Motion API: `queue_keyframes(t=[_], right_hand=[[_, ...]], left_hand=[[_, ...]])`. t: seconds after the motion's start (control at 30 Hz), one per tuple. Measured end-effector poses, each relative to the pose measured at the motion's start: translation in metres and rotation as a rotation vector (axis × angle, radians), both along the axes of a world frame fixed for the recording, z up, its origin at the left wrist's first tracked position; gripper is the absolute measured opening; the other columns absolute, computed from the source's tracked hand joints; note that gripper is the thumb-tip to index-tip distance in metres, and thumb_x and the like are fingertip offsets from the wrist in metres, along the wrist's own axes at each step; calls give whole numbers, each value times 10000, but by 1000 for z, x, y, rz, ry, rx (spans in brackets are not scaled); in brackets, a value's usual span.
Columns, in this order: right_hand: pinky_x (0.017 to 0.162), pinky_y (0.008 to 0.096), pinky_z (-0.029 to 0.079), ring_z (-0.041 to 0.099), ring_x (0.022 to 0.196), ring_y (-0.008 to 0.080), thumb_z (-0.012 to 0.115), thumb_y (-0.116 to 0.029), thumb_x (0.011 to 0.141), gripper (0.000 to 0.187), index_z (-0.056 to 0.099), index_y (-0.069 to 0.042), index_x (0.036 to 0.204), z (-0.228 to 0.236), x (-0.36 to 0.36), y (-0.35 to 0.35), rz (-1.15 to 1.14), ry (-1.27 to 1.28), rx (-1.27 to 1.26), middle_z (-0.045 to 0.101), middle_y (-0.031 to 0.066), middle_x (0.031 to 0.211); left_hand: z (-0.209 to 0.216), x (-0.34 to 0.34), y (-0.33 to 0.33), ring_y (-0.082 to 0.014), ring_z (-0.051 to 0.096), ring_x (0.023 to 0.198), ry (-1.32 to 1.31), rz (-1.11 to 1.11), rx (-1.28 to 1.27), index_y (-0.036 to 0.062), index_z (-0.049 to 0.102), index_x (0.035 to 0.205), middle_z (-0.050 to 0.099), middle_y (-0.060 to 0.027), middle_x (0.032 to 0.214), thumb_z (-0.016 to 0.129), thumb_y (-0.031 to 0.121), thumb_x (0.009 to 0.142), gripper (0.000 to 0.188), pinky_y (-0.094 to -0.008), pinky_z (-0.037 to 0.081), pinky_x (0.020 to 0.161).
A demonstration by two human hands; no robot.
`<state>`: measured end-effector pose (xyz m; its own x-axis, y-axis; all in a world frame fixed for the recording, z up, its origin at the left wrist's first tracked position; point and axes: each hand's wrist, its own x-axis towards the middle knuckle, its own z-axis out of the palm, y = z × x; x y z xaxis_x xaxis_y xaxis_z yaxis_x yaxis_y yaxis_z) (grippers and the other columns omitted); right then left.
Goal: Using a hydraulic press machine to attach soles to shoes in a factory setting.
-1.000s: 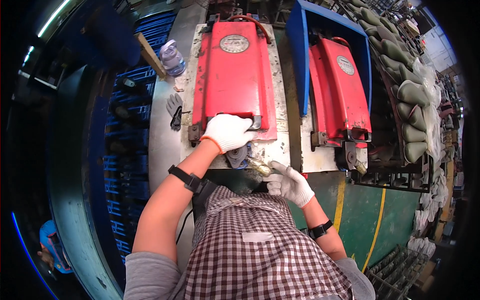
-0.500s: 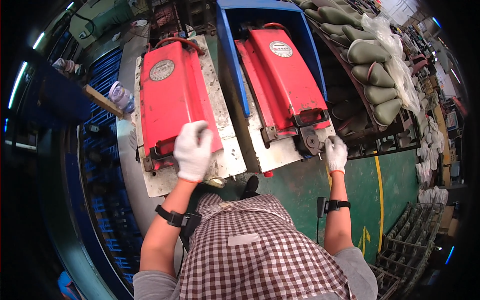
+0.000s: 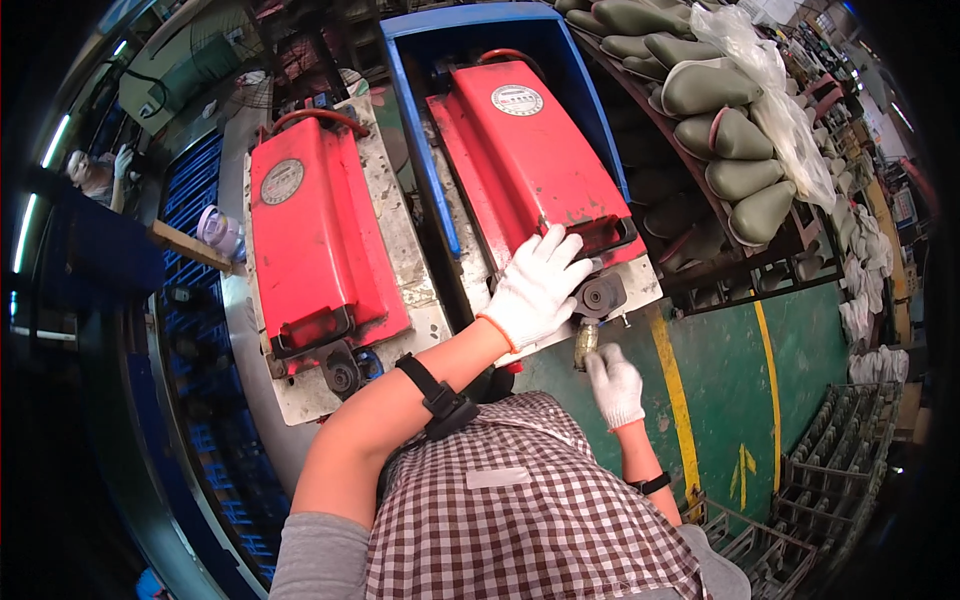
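Two red machine covers stand side by side, the left cover (image 3: 312, 235) and the right cover (image 3: 535, 150), each with a round dial label and a black front handle. My gloved left hand (image 3: 537, 288) lies open, fingers spread, at the right cover's front edge, beside its black handle (image 3: 610, 240). Close by is a black round knob-like part (image 3: 601, 295). Below that hangs a shiny yellowish cylinder-shaped piece (image 3: 586, 345). My gloved right hand (image 3: 612, 385) is right next to this piece; its fingers are blurred, and I cannot tell whether they grip it. Another black round part (image 3: 342, 372) sits at the left cover's front.
A blue hood (image 3: 400, 100) surrounds the right machine's back and sides. Olive-green boot-shaped pieces (image 3: 710, 88) and clear plastic fill the rack at right. Metal racks (image 3: 840, 470) stand on the green floor. A lilac-and-clear container (image 3: 220, 232) is left; another person (image 3: 95, 175) is far left.
My left hand has moved from the left cover's front across to the right one. The right hand has dropped down and left, beside the yellowish piece. The view has shifted.
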<state>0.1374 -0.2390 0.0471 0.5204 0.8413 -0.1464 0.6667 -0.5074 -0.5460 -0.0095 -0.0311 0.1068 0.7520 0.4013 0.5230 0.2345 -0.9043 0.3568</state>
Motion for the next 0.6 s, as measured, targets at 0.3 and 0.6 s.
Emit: queue_keyframes(t=[0.3, 0.6], right_hand=[[1021, 506, 487, 601, 1182, 431, 719, -299, 852, 435, 706, -49, 1208, 16, 32, 164, 408, -313, 325, 674, 214, 1255], [1064, 480, 514, 596, 1271, 446, 805, -409, 795, 887, 432, -298, 1592, -10, 29, 294, 209, -229, 27, 541, 280, 1430]], left_hand=[[67, -9, 24, -403, 641, 1111, -9, 170, 139, 56, 678, 1148, 588, -215, 1368, 816, 133, 687, 487, -460, 540, 918], [174, -14, 114, -372, 655, 996, -420, 213, 255, 46, 722, 1112, 703, -169, 1053, 683, 165, 924, 226, -421, 510, 924]])
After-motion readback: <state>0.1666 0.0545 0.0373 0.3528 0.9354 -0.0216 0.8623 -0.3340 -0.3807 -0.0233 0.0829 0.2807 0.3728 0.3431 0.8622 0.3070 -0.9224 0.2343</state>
